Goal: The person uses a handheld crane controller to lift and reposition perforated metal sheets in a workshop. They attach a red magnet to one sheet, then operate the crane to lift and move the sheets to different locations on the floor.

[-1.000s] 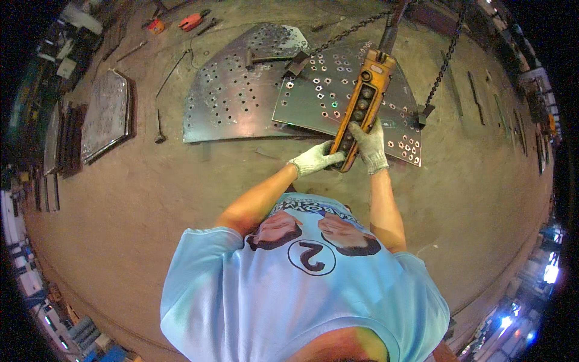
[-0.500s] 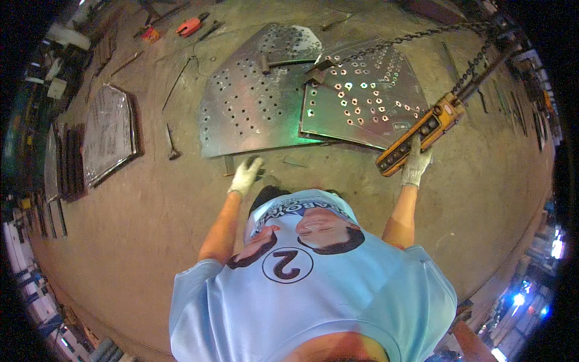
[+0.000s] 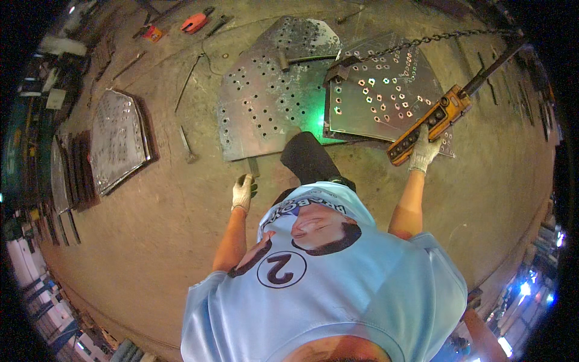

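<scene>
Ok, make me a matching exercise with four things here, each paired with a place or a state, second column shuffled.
Things:
1. pendant
2. chain
3. left hand
4. red tool

Place or state:
A. gloved, holding nothing
B. gripped by the right hand
C. on the floor at far upper left
D. hooked to the right-hand plate

Pairs: 1-B, 2-D, 3-A, 4-C

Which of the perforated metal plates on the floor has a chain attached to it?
The right plate, beside the yellow control pendant: a chain runs to a clamp on its edge. The others carry no chain.
</scene>
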Demonstrator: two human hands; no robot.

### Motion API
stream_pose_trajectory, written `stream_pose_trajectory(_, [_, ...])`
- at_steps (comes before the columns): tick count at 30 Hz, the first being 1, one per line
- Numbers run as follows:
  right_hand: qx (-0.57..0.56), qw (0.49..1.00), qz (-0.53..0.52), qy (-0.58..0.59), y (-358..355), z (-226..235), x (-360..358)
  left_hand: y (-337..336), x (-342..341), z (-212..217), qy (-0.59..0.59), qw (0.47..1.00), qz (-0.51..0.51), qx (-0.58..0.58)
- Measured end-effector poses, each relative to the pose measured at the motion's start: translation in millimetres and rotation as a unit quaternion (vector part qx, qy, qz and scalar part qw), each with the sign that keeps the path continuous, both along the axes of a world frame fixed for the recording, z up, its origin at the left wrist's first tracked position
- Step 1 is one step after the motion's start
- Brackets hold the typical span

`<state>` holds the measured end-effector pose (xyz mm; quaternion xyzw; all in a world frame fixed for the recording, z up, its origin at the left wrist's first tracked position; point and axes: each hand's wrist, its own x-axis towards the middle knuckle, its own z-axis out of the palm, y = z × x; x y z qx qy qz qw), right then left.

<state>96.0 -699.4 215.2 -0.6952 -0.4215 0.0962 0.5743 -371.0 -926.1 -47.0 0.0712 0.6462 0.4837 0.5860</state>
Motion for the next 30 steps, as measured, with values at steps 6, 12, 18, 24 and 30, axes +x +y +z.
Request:
stream_pose_trajectory(6, [0.058,0.998,-0.009,0.025,54,-32,-31,87,-27,15,0.022,0.997,-0.029,0.066])
stream_pose_trajectory(12, [0.043,0.994,-0.093,0.027,118,-61,-63,186,-120,15,0.051,0.998,-0.032,0.036])
stream_pose_trajectory(18, [-0.011,0.988,-0.152,-0.004,157,-59,-82,287,-219,44,0.102,0.991,-0.084,-0.034])
stream_pose_trajectory(24, [-0.03,0.977,-0.206,0.043,178,-31,-110,346,-278,61,0.145,0.984,-0.085,-0.062])
stream_pose_trajectory(30, [-0.012,0.969,-0.223,0.105,180,-36,-101,370,-271,53,0.15,0.958,-0.182,-0.164])
